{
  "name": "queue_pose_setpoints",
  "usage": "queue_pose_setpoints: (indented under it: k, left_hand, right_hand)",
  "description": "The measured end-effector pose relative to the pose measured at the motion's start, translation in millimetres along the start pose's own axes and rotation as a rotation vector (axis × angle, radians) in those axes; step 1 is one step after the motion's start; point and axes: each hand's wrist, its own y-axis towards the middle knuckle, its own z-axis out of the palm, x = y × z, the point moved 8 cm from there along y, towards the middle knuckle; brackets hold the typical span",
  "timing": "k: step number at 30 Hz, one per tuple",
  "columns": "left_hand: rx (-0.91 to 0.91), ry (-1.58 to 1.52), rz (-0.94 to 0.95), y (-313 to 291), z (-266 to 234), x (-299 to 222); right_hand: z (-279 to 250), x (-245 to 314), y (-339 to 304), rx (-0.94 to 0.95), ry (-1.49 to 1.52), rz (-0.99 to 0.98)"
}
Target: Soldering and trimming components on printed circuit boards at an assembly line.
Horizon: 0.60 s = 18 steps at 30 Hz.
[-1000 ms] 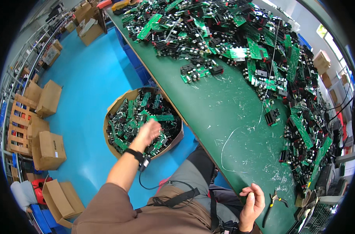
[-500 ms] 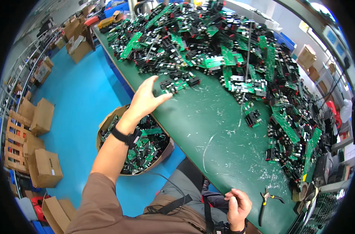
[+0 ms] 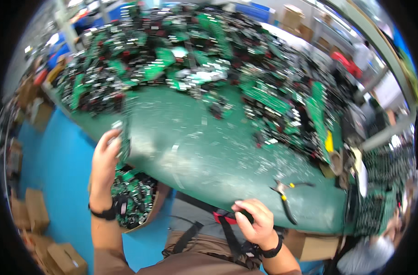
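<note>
My left hand (image 3: 105, 158) is closed on a green circuit board (image 3: 125, 123), held upright over the table's left edge; motion smears both. Below it, a cardboard box (image 3: 157, 206) on the floor side holds many circuit boards (image 3: 133, 195). My right hand (image 3: 255, 221) rests at the near table edge, fingers loosely curled and thumb apart, with nothing visible between them. To its right lies a pair of cutting pliers (image 3: 282, 197) with black and yellow handles, jaws spread. A large heap of circuit boards (image 3: 264, 98) covers the far side of the green table (image 3: 186, 137).
A single loose board (image 3: 215, 107) lies in front of the heap. Stacked green boards (image 3: 374, 211) stand at the right, past a grey post (image 3: 387, 126). Cardboard boxes (image 3: 37, 211) sit on the blue floor at left, and another person's arm (image 3: 392, 227) shows at lower right.
My left hand has closed on a circuit board and drawn it back toward the near left edge, above the box. The view has swung right; my right hand stays near the table edge.
</note>
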Motion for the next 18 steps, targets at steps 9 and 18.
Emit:
queue_pose_setpoints:
  k: [9, 18]
  left_hand:
    - [0.545, -0.957, -0.324, -105, 148, 7]
    - [0.762, -0.949, -0.426, -135, 186, -19]
  right_hand:
    - [-117, -46, -23, 0.260, -0.893, 0.442]
    - [-131, -48, -26, 0.349, -0.851, 0.435]
